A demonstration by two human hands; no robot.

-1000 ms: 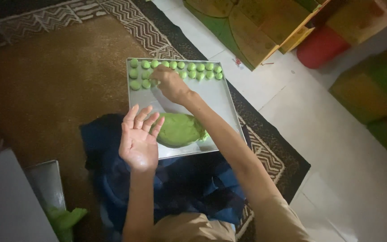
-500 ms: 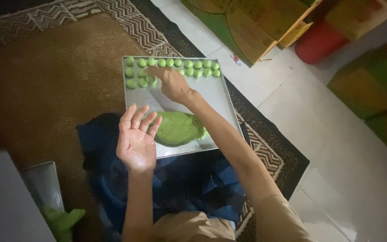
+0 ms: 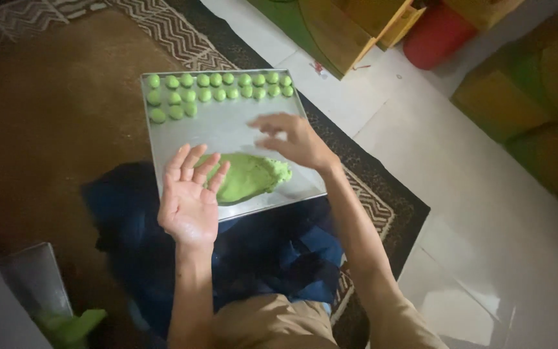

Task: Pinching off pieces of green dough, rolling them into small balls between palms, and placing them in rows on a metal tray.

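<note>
With fingers spread and empty, the left hand [image 3: 190, 197] waits palm-up just beside the green dough lump [image 3: 248, 176] while the right hand [image 3: 295, 139], fingers loosely curled and empty, hovers over the metal tray [image 3: 227, 126] below the rows of dough balls [image 3: 217, 87], seemingly between portions.

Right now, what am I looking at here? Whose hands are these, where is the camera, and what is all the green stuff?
No machine: a person's two bare hands, filmed by a camera worn on the head, looking down. A metal tray rests at the person's lap, over a rug. On it lie rows of small green balls and a flat lump of green dough. The left hand is open, palm up, holding nothing. The right hand hovers above the tray, fingers curled; whether it pinches anything is unclear.
</note>
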